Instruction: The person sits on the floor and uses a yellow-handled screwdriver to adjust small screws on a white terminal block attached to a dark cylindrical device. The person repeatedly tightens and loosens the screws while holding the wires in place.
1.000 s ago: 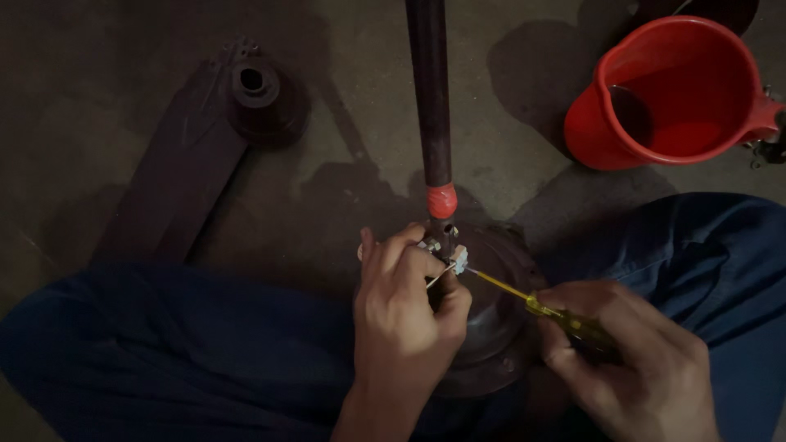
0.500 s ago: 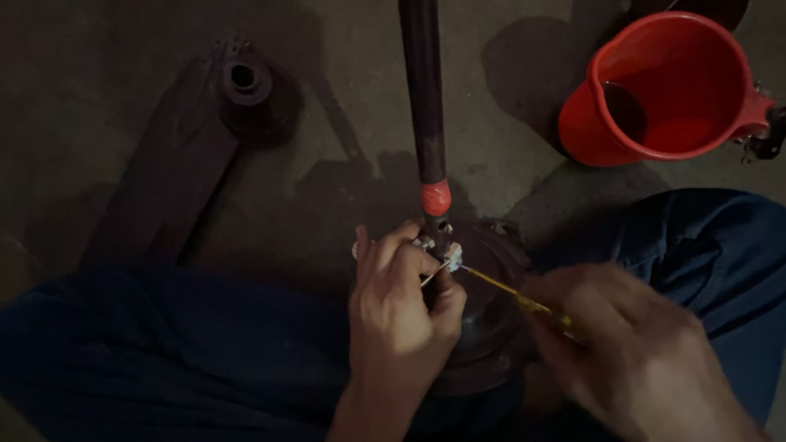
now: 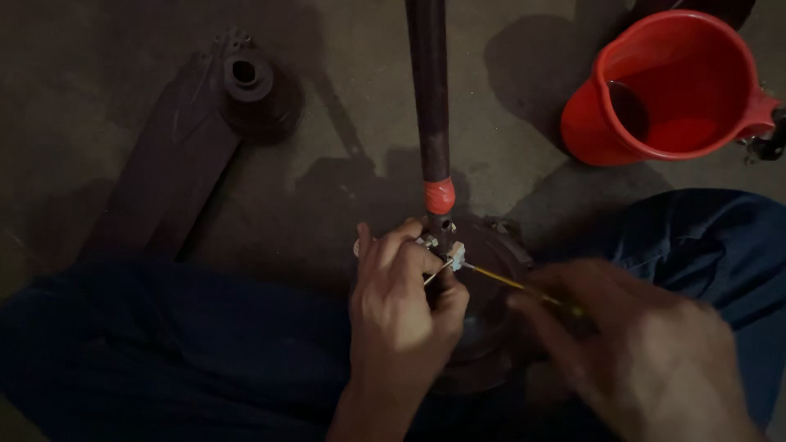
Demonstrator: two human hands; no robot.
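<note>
— What do your hands hold at this moment?

— My left hand [image 3: 405,307] is closed around a small white connector block [image 3: 454,252] at the foot of the dark pole [image 3: 429,98]; the fingers pinch it, I think so that it does not turn; a thin wire [image 3: 436,271] goes out from under my thumb. My right hand [image 3: 647,352] is blurred; it is curled shut on the handle of a thin yellow screwdriver [image 3: 512,283]; the tip of it touches the block from the right side.

— And where does the block sit?

— Just under the red tape band [image 3: 439,195] on the pole, above the round dark motor housing [image 3: 491,327]; this housing rests between my knees, in blue trousers [image 3: 164,360], probably to keep it steady on the floor [image 3: 344,106].

— What else is around?

— A red plastic jug [image 3: 667,86] stands well apart at the upper right; a long dark blade with a round hub [image 3: 246,78] lies at the upper left, also away from my hands.
</note>
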